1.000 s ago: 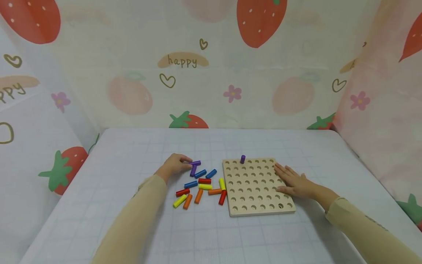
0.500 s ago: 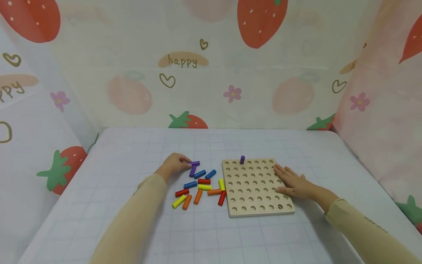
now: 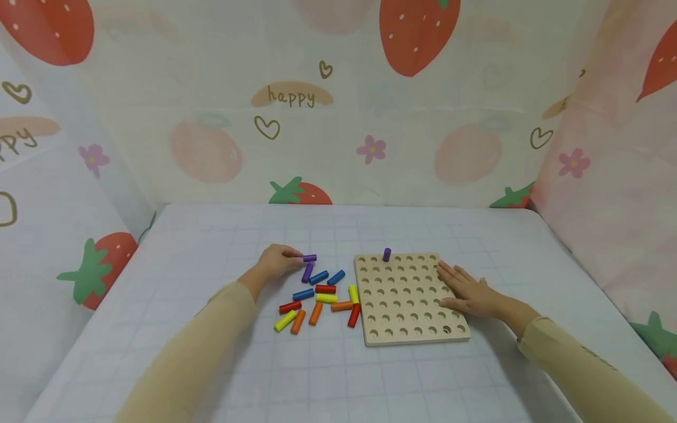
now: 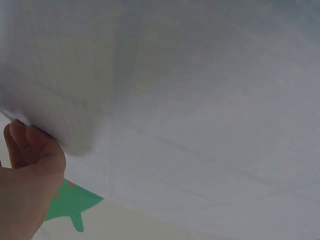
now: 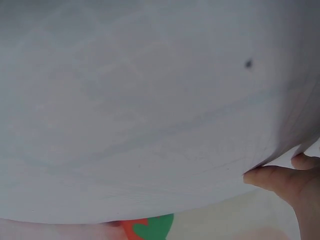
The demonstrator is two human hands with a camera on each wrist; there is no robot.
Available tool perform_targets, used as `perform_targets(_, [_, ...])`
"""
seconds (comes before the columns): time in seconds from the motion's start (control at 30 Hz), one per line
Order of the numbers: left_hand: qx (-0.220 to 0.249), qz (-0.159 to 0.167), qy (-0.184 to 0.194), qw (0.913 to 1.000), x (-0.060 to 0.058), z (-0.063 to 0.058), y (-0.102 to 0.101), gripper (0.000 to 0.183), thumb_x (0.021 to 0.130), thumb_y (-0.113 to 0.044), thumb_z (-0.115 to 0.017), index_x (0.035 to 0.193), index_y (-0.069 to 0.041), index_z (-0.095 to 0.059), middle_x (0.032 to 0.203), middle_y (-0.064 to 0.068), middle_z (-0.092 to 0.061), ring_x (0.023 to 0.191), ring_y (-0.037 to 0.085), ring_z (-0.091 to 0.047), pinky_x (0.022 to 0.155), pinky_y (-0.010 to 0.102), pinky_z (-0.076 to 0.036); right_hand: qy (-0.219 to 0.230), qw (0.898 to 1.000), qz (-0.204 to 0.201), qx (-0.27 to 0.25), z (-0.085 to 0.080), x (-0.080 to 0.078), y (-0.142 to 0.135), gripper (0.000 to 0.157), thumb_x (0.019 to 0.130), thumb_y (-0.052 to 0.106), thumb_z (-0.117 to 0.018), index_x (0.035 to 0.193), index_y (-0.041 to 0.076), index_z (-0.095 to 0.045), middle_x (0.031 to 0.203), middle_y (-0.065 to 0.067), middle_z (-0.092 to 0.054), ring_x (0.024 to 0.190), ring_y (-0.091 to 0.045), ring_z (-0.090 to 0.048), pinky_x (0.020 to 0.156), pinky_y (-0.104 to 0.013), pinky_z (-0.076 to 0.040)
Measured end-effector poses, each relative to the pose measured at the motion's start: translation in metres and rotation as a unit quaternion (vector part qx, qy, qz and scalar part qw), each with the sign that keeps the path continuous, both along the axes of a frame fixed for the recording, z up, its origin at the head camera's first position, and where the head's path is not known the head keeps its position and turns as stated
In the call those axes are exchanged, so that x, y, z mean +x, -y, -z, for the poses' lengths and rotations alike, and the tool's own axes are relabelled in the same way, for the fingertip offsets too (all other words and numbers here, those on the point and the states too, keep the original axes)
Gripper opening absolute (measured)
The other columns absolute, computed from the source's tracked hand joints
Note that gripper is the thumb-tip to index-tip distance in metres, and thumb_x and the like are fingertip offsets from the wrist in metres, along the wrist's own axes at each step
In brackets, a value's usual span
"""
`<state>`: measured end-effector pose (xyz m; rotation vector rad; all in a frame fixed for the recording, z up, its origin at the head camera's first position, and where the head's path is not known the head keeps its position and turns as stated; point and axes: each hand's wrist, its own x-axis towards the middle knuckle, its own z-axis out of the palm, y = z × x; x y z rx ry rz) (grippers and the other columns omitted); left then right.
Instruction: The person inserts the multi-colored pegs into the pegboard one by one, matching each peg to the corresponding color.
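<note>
In the head view my left hand (image 3: 277, 261) pinches a purple peg (image 3: 309, 258) between thumb and fingertips, its right end sticking out. Just below lies a second purple peg (image 3: 307, 272) on the table. The left wrist view shows the same left hand (image 4: 35, 172) with its fingers bent toward the thumb; the peg is hidden there. My right hand (image 3: 472, 294) rests with straight fingers on the right edge of a wooden peg board (image 3: 412, 299) with rows of holes. One purple peg (image 3: 387, 255) stands upright in its back row.
Between my left hand and the board lie several loose pegs: blue (image 3: 319, 277), red (image 3: 325, 289), yellow (image 3: 285, 321) and orange (image 3: 315, 314). A red peg (image 3: 354, 315) lies close against the board's left edge. A strawberry-print cloth (image 3: 338, 135) hangs behind the white table (image 3: 238, 376).
My left hand has shifted slightly left with the purple peg, which now sits a little apart from the other purple peg. My right hand stays on the board.
</note>
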<state>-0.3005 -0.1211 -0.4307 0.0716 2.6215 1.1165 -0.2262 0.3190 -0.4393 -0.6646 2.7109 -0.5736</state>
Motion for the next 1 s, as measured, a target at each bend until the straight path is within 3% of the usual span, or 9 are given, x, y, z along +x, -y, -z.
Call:
perform_targets(0.13, [0.029,-0.035,-0.007,0.9989,0.006,-0.008,-0.003,0.031,0.099,-0.019,-0.058,0.125,-0.003,-0.064,0.128,0.017,-0.058,0.121,0.033,-0.048,0.104,0.045,-0.038,0.003,1.0,0.0,-0.002,0.0,-0.001,0.0,0.081,0.098,0.045,-0.052,0.153,-0.002,-0.015,0.16,-0.021,-0.006,0.141,-0.051,-0.003,0.091,-0.083,0.0])
perform_targets(0.27, [0.039,-0.048,-0.009,0.998,0.011,-0.011,-0.007,0.03,0.099,-0.018,-0.059,0.123,-0.002,-0.065,0.124,0.017,-0.061,0.117,0.032,-0.05,0.103,0.044,-0.039,0.001,1.0,-0.002,-0.003,0.002,-0.003,0.0,0.081,0.098,0.045,-0.052,0.153,-0.002,-0.015,0.16,-0.021,-0.006,0.141,-0.052,-0.003,0.09,-0.083,0.0])
perform_targets(0.8, [0.093,-0.044,-0.005,0.9947,0.022,-0.013,-0.026,0.03,0.098,-0.016,-0.059,0.125,-0.003,-0.064,0.122,0.015,-0.062,0.115,0.03,-0.052,0.1,0.042,-0.043,0.017,1.0,0.002,-0.008,-0.002,0.0,0.0,0.083,0.097,0.044,-0.055,0.153,-0.003,-0.015,0.159,-0.022,-0.005,0.14,-0.053,-0.002,0.09,-0.084,0.0])
perform_targets(1.0, [0.096,-0.037,-0.001,0.9947,0.025,-0.012,-0.032,0.031,0.098,-0.017,-0.059,0.126,-0.003,-0.064,0.12,0.014,-0.063,0.111,0.029,-0.054,0.101,0.042,-0.043,-0.003,1.0,-0.004,-0.002,-0.006,-0.003,0.002,0.084,0.094,0.043,-0.06,0.151,-0.005,-0.021,0.157,-0.025,-0.014,0.139,-0.052,-0.012,0.089,-0.084,-0.01])
